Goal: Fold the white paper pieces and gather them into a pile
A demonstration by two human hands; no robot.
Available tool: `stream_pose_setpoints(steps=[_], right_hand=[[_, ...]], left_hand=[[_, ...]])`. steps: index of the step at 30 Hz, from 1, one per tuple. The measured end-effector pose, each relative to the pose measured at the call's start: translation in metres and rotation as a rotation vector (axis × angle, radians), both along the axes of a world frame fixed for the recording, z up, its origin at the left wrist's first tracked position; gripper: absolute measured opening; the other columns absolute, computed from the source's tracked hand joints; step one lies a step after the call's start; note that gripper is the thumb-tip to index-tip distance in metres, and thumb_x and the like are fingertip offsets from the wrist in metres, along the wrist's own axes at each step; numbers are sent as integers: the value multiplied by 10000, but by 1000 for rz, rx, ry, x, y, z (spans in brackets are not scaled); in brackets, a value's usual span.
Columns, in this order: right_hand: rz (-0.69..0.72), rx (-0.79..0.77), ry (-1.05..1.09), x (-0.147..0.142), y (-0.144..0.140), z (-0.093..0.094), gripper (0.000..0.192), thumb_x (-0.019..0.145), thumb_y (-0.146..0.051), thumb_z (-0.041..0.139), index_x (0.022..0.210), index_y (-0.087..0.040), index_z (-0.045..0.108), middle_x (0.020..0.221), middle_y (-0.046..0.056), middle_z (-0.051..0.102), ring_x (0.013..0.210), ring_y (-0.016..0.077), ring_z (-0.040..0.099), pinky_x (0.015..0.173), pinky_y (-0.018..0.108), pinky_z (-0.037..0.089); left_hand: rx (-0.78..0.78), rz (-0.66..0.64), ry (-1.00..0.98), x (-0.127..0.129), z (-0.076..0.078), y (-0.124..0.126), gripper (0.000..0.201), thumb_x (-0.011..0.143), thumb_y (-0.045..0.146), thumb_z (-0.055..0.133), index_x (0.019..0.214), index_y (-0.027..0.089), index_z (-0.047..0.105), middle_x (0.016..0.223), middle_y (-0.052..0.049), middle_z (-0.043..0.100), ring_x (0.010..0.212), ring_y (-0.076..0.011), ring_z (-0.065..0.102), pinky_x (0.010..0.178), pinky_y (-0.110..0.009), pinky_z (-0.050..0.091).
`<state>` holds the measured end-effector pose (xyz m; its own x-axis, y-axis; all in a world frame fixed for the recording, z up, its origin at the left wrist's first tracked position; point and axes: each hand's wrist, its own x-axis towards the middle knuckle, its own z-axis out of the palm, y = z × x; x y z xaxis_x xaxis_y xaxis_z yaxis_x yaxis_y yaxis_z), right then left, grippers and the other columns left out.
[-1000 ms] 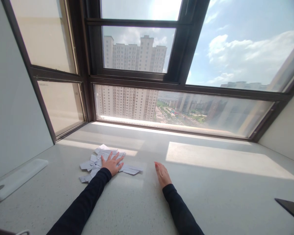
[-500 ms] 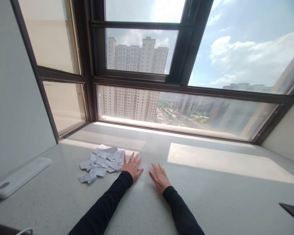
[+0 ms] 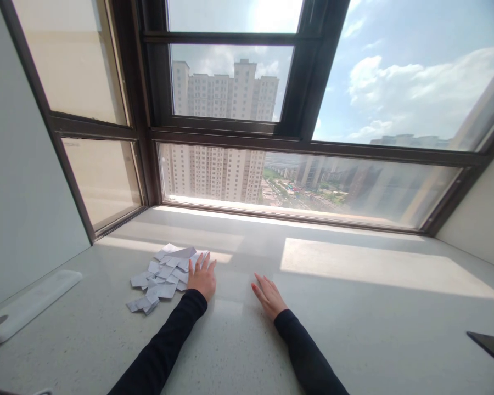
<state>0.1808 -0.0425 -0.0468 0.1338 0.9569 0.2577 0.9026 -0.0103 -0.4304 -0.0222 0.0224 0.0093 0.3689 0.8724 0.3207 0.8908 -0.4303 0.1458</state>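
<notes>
A loose heap of folded white paper slips lies on the pale speckled sill, left of centre. My left hand rests over the right edge of that heap, fingers stretched out and apart, covering some of the slips. Whether a slip lies beneath its palm is hidden. To the right, my right hand lies on the bare sill with its fingers extended, apart from the paper and holding nothing.
A white power strip-like bar lies at the left. The corner of a dark flat object shows at the right edge. Behind the sill stands a brown-framed window, with a white wall panel on the left.
My left hand has moved left onto the right side of the paper heap. My right hand stays in nearly the same place. The view has shifted slightly.
</notes>
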Motion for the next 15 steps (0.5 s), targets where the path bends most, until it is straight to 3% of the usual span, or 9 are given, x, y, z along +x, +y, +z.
stream_pose_setpoints(steps=[3, 5, 8, 15], right_hand=[[9, -22, -8, 1, -1, 1, 480, 795, -424, 262, 1155, -144, 413, 1171, 96, 463, 1133, 243, 329, 925, 427, 263], [19, -29, -25, 1, -1, 2, 469, 791, -412, 277, 1153, -148, 416, 1171, 90, 464, 1136, 240, 325, 927, 421, 264], [29, -37, -52, 2, -3, 2, 465, 780, -399, 302, 1151, -143, 419, 1178, 85, 457, 1138, 236, 321, 933, 406, 262], [45, -18, -71, 4, -5, 2, 438, 750, -367, 367, 1129, -161, 441, 1180, 81, 453, 1137, 220, 325, 936, 379, 263]], left_hand=[[-83, -61, -28, 19, 1, -11, 271, 779, 285, 303, 945, 208, 503, 1051, -67, 518, 986, -206, 437, 808, -328, 318], [-175, -74, -19, 27, -3, -17, 316, 808, 327, 233, 845, 195, 518, 888, -65, 575, 827, -183, 519, 698, -287, 362], [-243, -82, -3, 28, -11, -21, 313, 807, 331, 244, 758, 193, 520, 746, -47, 593, 693, -166, 549, 587, -255, 360], [-290, -119, 17, 21, -16, -17, 311, 797, 376, 271, 722, 203, 519, 724, -23, 598, 700, -155, 552, 554, -227, 331]])
